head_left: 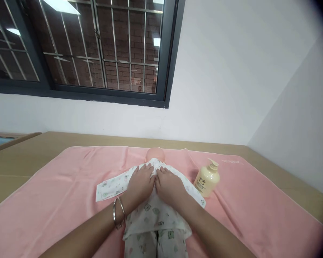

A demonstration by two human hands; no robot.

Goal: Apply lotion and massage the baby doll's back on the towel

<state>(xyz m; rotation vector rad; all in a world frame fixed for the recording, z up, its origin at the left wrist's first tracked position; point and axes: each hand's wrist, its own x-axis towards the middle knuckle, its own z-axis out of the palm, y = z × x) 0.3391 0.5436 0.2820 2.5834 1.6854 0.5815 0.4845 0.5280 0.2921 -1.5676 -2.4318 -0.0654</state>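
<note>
Hands lie side by side on the chest of a small baby doll [155, 154] with a bare peach-coloured plastic head, which lies on its back on a pink terry towel [56, 193] spread over the tan worktop [29, 150]. The left hand [140, 183], with two thin silver bangles [118, 212] on its wrist, rests flat with the fingers stretched toward the collar; it grasps nothing, it only presses the cloth. The right hand [169, 185] is the same, flat and released, its fingertips touching the neckline just beside the left one.

The doll already wears a white cotton sleepsuit [156, 218] printed with small green and brown animals. The trousers are on both legs and the jacket covers the body, so the dressing seems mostly done. What appears left is the front: the two sides meet under the hands, but I cannot tell whether they are fastened. The doll's sleeve at picture left lies spread out flat on the towel (whether an arm is inside is not visible).

The sleepsuit looks thin, soft and a little wrinkled; the towel is thicker, with a fine nap and some folds. Near the right hand, a cream plastic pump bottle [206, 178] stands on the towel, round and smooth, slightly tilted, apart from the doll.
</note>
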